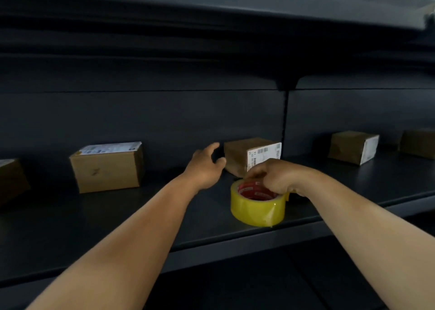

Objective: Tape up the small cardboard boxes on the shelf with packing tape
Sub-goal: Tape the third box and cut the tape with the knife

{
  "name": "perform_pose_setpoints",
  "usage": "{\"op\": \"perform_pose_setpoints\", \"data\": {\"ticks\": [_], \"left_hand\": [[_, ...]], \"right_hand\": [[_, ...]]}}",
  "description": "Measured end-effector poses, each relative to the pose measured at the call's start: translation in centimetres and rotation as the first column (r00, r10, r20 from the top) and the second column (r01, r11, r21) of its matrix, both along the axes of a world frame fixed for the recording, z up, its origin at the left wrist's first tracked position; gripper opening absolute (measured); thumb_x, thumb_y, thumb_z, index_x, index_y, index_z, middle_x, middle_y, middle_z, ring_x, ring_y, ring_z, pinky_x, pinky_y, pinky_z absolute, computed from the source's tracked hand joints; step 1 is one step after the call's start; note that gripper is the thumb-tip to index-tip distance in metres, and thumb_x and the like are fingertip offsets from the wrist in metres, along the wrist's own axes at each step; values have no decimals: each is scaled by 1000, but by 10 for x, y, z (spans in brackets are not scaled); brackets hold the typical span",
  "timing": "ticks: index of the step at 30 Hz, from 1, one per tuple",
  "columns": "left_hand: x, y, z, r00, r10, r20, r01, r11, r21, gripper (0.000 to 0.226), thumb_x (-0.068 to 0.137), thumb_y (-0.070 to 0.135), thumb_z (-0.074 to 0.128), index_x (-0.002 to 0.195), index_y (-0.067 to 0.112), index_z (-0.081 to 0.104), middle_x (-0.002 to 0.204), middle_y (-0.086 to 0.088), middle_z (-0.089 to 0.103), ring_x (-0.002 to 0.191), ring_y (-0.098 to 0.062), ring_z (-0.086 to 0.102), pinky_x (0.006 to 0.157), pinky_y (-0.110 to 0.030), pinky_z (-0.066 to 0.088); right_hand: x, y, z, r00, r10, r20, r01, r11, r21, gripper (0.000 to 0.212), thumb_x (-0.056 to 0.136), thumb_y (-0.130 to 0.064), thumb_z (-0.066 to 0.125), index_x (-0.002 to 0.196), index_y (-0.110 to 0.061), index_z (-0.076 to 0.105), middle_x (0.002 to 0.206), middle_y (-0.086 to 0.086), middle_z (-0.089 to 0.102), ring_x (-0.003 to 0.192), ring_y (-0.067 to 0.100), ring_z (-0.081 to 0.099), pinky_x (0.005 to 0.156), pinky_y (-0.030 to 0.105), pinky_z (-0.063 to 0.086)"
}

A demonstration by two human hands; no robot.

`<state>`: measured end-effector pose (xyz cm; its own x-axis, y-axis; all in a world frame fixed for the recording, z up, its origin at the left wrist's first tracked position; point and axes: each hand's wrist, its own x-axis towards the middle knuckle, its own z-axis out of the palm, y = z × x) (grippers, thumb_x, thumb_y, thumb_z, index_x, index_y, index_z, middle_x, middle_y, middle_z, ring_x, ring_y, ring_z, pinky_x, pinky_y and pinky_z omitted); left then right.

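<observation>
Box (244, 155): small brown cardboard, sits on dark shelf (117, 225) near the back wall, just L of the upright seam in the back panel. Turned at an angle; long axis runs roughly L-R along shelf, the white-label end faces fwd-right toward camera. Label shows barcode + print, too small to read. Brown top looks glossy/creased; cannot tell if it is taped.

Tape roll (257, 206): yellow-tinted clear tape, red printed core, lying flat w/ hole up, near front edge of shelf, just in front of the box.

Left hand (206, 166): fingers spread and relaxed, grasping nothing, thumb and fingertips near the box's L end; contact not clear.

Right hand (275, 176): fingers curled over the roll's top rim, pinching at it; exact pinch point hidden by knuckles.

Other boxes: labelled box (107, 167) well L, partial box (11, 180) at far L edge, box (353, 146) to R w/ white label end, another (417, 142) at far R.
</observation>
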<state>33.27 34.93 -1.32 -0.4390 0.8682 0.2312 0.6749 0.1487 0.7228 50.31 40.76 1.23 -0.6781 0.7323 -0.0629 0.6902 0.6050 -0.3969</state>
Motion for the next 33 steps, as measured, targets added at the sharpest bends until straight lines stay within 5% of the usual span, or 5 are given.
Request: {"op": "perform_pose_setpoints", "data": {"ticks": [7, 13, 21, 29, 33], "left_hand": [[36, 69, 13, 924, -87, -372, 73, 996, -54, 52, 99, 37, 43, 148, 28, 30, 159, -1, 19, 145, -23, 14, 117, -32, 14], [32, 84, 13, 855, 77, -513, -136, 988, -79, 32, 94, 31, 51, 126, 28, 46, 132, 1, 52, 115, -20, 50, 88, -35, 45], [14, 60, 19, 814, 257, -521, -341, 937, -71, 14, 98, 25, 40, 112, 22, 42, 105, -4, 60, 88, -21, 56, 71, -36, 45], [-2, 49, 15, 855, 160, -494, -246, 962, -115, 24, 99, 36, 42, 119, 23, 40, 101, 3, 58, 85, -14, 55, 72, -31, 44], [-5, 48, 13, 890, 110, -442, -198, 967, -158, 26, 99, 35, 41, 123, 24, 35, 108, 1, 59, 89, -14, 58, 78, -33, 48]], "right_hand": [[13, 41, -2, 990, 142, -3, -142, 990, -10, 48, 91, -4, 41, 116, -38, 64, 121, -4, 60, 106, 15, 56, 86, 25, 49], [21, 65, 0, 972, 233, -5, -233, 971, -57, 48, 92, -2, 40, 116, -35, 64, 120, -3, 61, 105, 14, 57, 85, 24, 51], [28, 93, 2, 972, 236, 17, -236, 972, -22, 45, 91, -1, 42, 115, -32, 64, 111, -4, 60, 100, 14, 58, 79, 26, 50], [19, 105, 9, 992, 97, 78, -95, 995, -34, 25, 92, -13, 51, 115, -14, 61, 110, 6, 63, 96, 19, 62, 77, 31, 52], [2, 107, 15, 980, -31, -197, 18, 997, -69, 23, 87, -14, 55, 111, -12, 54, 93, 1, 58, 81, 15, 55, 61, 24, 42]]}}
